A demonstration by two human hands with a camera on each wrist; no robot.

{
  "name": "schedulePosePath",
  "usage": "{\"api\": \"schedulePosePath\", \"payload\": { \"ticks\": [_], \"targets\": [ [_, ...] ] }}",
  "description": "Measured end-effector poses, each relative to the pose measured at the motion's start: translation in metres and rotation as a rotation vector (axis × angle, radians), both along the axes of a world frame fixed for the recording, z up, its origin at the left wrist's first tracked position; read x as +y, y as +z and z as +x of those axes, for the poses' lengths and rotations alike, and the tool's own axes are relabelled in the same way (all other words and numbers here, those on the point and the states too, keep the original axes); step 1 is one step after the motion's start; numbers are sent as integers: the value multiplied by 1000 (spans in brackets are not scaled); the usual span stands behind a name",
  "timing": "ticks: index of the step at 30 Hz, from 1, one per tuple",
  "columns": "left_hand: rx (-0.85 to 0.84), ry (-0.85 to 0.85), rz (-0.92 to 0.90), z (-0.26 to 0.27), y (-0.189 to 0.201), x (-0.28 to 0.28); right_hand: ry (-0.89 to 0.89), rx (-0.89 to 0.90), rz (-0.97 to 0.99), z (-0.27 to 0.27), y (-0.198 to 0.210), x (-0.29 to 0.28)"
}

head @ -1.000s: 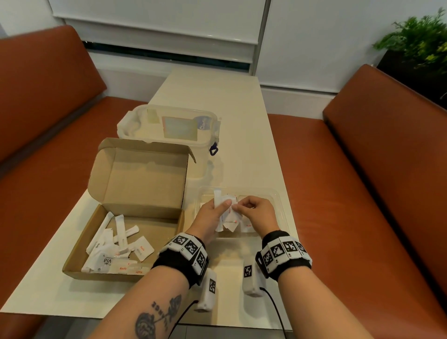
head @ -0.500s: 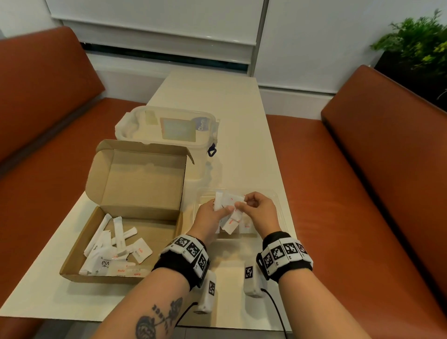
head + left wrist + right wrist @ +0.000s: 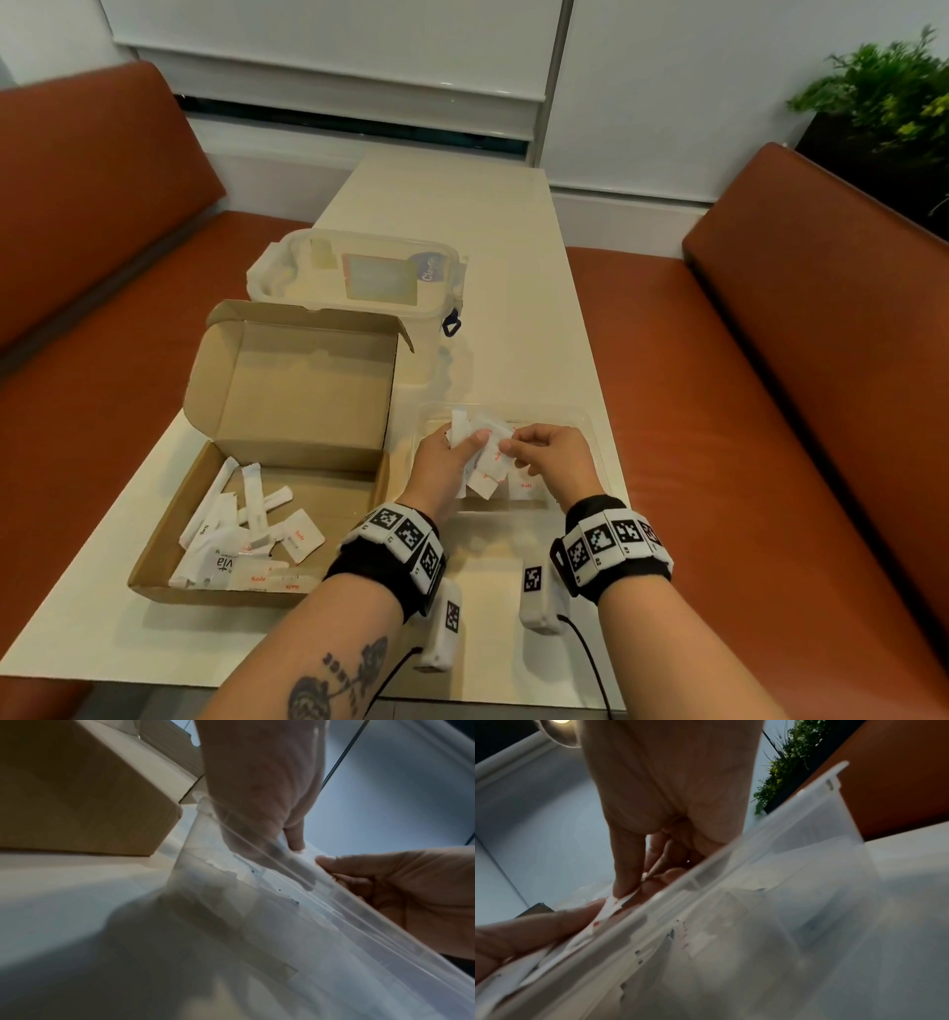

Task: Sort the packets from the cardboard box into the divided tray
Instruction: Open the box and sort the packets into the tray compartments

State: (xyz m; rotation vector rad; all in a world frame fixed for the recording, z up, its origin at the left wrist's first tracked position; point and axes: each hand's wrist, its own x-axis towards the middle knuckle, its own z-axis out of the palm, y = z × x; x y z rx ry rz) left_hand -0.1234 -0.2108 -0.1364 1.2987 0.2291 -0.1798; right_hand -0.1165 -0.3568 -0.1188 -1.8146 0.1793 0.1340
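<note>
We hold a bunch of white packets (image 3: 475, 442) in our left hand (image 3: 442, 465), just above the clear divided tray (image 3: 590, 437). Our right hand (image 3: 552, 457) pinches one packet from the bunch. The cardboard box (image 3: 267, 462) sits just left of the tray, with more packets (image 3: 246, 534) inside.

The cardboard box (image 3: 267, 514) is sitting on the surface (image 3: 493, 246) at nine o'clock of the divided tray (image 3: 590, 426), with packets (image 3: 246, 534) lying in it. A lidded container (image 3: 359, 272) is standing at twelve o'clock of the box. Both hands (image 3: 493, 457) are hovering over the tray.
</note>
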Motion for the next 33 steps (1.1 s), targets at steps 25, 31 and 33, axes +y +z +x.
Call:
{"api": "schedulePosePath", "payload": {
  "ticks": [25,31,33],
  "targets": [
    [48,48,25,-1,6,-2,-55,-40,-127,-5,-1,-24],
    [38,-8,38,-2,6,-2,40,-6,-47,-3,1,-17],
    [44,4,46,-1,5,-2,54,-12,-56,-1,4,-16]
  ]
}}
